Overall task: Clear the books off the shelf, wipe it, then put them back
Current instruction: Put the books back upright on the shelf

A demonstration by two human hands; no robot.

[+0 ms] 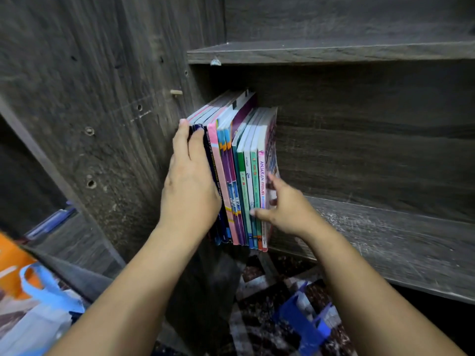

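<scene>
A row of thin books [239,176] stands upright at the left end of a dark wooden shelf [385,235], spines facing out and jutting past its front edge. The left hand [189,181] lies flat against the row's left side, fingers straight and reaching up beside the cabinet's side panel [102,124]. The right hand [285,209] grips the right side of the row, thumb across the spines. Below lie a patterned rug [270,291], a blue plastic object [303,322] and an orange-and-blue bag [28,286].

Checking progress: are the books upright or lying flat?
Upright: the books stand on end, spines outward, between left hand and right hand.
</scene>
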